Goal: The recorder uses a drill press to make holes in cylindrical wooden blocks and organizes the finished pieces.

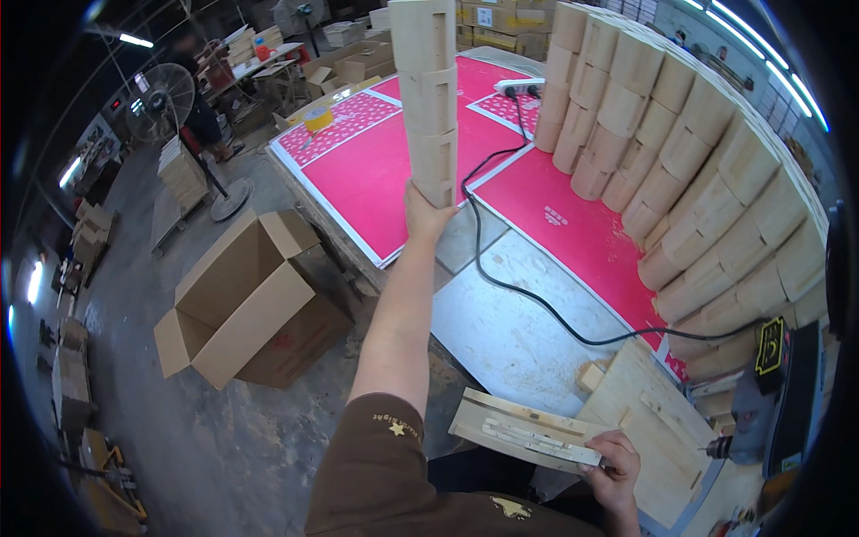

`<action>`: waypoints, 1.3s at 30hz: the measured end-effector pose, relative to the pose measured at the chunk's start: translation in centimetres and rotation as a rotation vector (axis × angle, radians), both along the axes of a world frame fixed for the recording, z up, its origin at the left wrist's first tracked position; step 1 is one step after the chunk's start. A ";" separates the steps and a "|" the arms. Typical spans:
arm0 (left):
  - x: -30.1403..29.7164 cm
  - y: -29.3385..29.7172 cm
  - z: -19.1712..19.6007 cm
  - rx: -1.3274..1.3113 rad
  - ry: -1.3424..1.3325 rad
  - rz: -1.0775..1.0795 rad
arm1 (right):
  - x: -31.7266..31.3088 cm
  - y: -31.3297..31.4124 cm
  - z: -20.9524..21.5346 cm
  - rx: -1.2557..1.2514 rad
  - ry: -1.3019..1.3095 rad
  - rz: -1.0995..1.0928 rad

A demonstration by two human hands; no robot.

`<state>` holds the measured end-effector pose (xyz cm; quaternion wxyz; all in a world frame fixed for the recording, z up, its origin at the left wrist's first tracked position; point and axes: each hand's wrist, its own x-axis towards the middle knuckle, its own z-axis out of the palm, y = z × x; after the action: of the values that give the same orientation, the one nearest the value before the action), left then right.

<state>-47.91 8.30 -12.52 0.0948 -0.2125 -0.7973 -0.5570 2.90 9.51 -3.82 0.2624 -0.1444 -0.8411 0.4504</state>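
Observation:
My left arm reaches out over the table. My left hand (428, 213) is closed around the lowest piece of an upright stack of pale wooden blocks (428, 107), each with a rectangular notch in its side. Close to my body, my right hand (614, 465) grips the right end of a slightly curved wooden piece (488, 421). Thin pale strips lie along the face of that piece, and my fingers cover its end. A slanted wooden board (649, 430) lies just beyond my right hand, with a small wood block (590, 377) at its upper corner.
Tall rows of rounded wooden blocks (617, 98) line the table's right side. A black cable (510, 285) crosses the pink sheeting (358, 179) from a power strip (519, 87). Yellow tape (318, 118) lies far left. A power drill (743, 430) sits at right, an open carton (242, 313) on the floor.

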 end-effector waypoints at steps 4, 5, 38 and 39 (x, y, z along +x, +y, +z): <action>0.7 0.1 1.1 -0.058 -0.074 0.135 | -0.9 0.0 0.1 0.004 0.017 -0.006; 0.5 0.2 1.1 -0.050 -0.036 0.151 | -1.2 0.0 0.1 0.006 0.015 -0.005; -5.8 2.4 -0.6 -0.038 0.023 0.209 | -6.2 2.5 -2.9 -0.018 0.041 -0.173; -6.3 2.0 -1.5 -0.048 0.045 0.211 | -6.7 2.4 -3.0 -0.064 0.047 -0.203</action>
<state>-54.18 10.26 -13.99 0.1657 -0.1420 -0.8261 -0.5196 -3.82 11.93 -6.85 0.3215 -0.2266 -0.8009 0.4515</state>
